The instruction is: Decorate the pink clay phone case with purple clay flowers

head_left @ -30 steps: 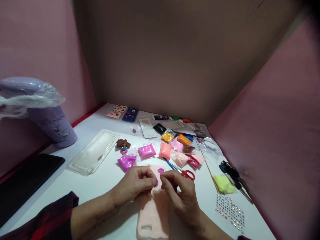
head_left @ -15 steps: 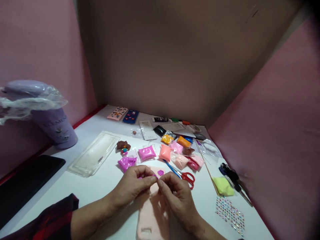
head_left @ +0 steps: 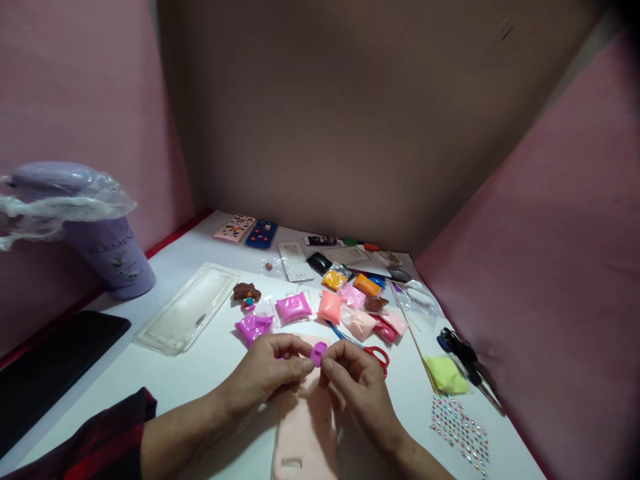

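Observation:
A small purple clay piece (head_left: 318,355) is pinched between the fingertips of my left hand (head_left: 270,370) and my right hand (head_left: 357,383). Both hands are closed, thumb against forefinger, one at each side of the piece. Below them lies a phone case (head_left: 306,437) coated in pale pink clay, with a rectangular cutout at its near end. The held piece blocks the view of part of the case's far end. Another bit of purple shows behind my left fingers. Just beyond my right hand lie red-handled scissors (head_left: 377,360), partly covered by it.
Several coloured clay packets (head_left: 295,307) lie beyond my hands. A clear plastic tray (head_left: 187,310) and a purple tumbler (head_left: 113,257) are to the left, above a dark flat object (head_left: 55,373). Rhinestones (head_left: 460,427), a yellow packet (head_left: 446,375) and a thin stick (head_left: 413,327) are at right.
The purple piece between my fingertips has turned and shows more of its face. It covers the spot where a purple flower was visible on the case. My hands have hardly shifted.

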`<state>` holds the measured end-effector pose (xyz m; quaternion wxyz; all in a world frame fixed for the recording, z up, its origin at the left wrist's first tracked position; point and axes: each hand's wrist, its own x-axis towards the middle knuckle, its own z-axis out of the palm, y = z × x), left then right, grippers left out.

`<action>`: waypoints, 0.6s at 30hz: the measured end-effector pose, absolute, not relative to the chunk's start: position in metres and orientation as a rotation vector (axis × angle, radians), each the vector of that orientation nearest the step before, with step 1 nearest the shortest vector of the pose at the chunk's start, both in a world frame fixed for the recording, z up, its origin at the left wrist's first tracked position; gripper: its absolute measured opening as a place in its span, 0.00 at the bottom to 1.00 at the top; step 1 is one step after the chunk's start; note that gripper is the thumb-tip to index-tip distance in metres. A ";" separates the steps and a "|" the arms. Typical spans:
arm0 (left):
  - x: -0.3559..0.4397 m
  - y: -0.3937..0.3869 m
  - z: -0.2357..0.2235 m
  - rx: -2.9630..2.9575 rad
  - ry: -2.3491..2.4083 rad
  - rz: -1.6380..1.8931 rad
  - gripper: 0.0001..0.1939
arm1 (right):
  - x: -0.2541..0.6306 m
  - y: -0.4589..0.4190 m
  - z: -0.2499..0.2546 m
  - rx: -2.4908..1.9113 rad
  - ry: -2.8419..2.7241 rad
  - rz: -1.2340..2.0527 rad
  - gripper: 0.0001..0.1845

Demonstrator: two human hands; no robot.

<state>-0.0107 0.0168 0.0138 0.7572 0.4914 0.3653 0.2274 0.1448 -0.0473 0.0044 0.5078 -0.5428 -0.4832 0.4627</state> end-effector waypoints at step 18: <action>-0.009 0.012 0.016 1.054 0.832 0.572 0.17 | 0.143 -0.046 0.005 -1.287 -1.143 1.286 0.15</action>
